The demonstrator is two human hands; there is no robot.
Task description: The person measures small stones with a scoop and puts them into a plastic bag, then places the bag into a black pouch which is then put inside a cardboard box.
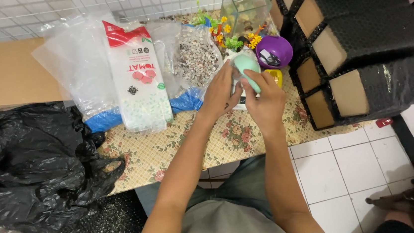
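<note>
A surface [229, 144] covered in a flowered cloth stands on a white tiled floor [351, 169]. Over it, the right hand [265, 99] is closed around a pale green scoop [246, 68], its handle hidden in the fist. The left hand [221, 93] curls against a white thing just beside the scoop, mostly covered; whether it grips cannot be told. Behind stand a purple bowl [273, 50], a glass tank [246, 5] and a bag of pebbles [196, 57]. A black plastic bag [31, 167] lies far left, partly cut off.

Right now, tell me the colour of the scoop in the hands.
Pale mint green scoop, held by both hands; seen in the head view.
</note>
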